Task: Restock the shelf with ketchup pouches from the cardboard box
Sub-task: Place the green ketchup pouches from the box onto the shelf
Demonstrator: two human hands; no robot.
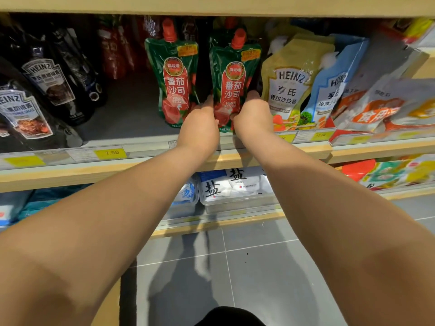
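Hands are gripping one green ketchup pouch [231,76] by its lower edges: the left hand [200,124] is pinching its left side, the right hand [253,117] its right, fingers curled behind. The pouch is standing upright between them at the front of the shelf [70,178], red cap up, reading "番茄沙司" and "TOMATO KETCHUP". A matching second pouch [175,74] is standing just left of the left hand. Beside the right hand, a yellow HEINZ pouch [288,83] is showing "亨氏 香甜沙拉酱". Black HEINZ pouches [47,81] are leaning far left, above a "7.90" price tag [110,152].
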